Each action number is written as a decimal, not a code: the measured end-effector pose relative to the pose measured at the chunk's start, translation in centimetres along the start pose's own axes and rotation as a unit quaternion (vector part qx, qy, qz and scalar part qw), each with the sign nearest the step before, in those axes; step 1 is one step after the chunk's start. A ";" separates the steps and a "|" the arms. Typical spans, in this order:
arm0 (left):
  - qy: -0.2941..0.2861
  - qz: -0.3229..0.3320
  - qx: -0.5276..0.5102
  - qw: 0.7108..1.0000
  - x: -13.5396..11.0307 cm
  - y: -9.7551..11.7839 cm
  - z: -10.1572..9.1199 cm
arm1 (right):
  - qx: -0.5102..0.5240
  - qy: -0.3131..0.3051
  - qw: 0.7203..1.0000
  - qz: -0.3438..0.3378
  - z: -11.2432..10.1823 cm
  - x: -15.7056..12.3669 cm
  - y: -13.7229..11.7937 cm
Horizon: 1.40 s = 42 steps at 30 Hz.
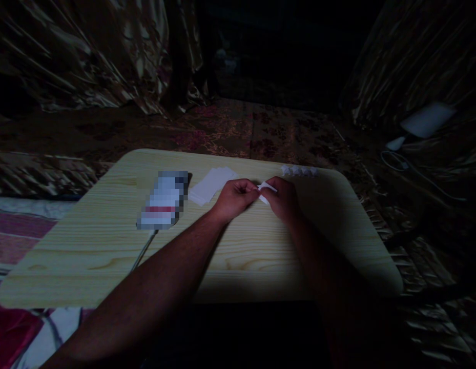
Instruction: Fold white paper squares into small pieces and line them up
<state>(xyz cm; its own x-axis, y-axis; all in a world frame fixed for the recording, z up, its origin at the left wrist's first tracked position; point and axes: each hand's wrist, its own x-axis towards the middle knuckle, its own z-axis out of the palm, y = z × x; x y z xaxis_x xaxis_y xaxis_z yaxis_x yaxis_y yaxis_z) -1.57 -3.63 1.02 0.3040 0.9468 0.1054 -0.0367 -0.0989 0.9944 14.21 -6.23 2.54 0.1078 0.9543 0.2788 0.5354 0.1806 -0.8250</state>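
Over the middle of a light wooden table (238, 251), a small folded piece of white paper (265, 193) is pinched between my two hands. My left hand (238, 197) grips its left edge with thumb and forefinger together. My right hand (282, 197) is closed on its right side, and the fingers partly cover the paper. Just left of my left hand lies a fanned stack of white paper sheets (212, 185). Beyond my right hand, several small folded white paper pieces (299, 171) stand in a row near the far edge.
A phone (163, 200) with a blurred-out screen lies at the left, its white cable (144, 251) running toward the near edge. Past the table are patterned curtains (118, 51) and a patterned cover (238, 128). A white lamp (428, 120) with a cord sits at far right.
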 end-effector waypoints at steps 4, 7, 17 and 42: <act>-0.019 0.000 0.004 1.000 0.0 0.0 -0.1 | 0.013 -0.009 1.000 -0.015 0.0 0.0 0.3; -0.022 0.002 -0.001 1.000 0.0 0.0 -0.1 | 0.030 -0.009 0.999 -0.009 0.1 0.0 0.5; -0.032 -0.002 -0.013 0.999 -0.1 0.2 -0.1 | 0.041 -0.009 0.999 0.003 0.2 0.0 0.7; 0.023 0.013 0.004 1.000 0.1 -0.1 0.0 | 0.021 -0.021 0.999 0.011 0.0 0.1 0.7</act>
<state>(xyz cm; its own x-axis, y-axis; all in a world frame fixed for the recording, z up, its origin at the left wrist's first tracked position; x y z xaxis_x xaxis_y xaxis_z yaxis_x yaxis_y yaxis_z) -1.49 -3.52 0.95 0.2581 0.9572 0.1311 -0.0370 -0.1259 0.9914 14.62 -5.99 1.97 0.0826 0.9672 0.2401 0.4980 0.1686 -0.8506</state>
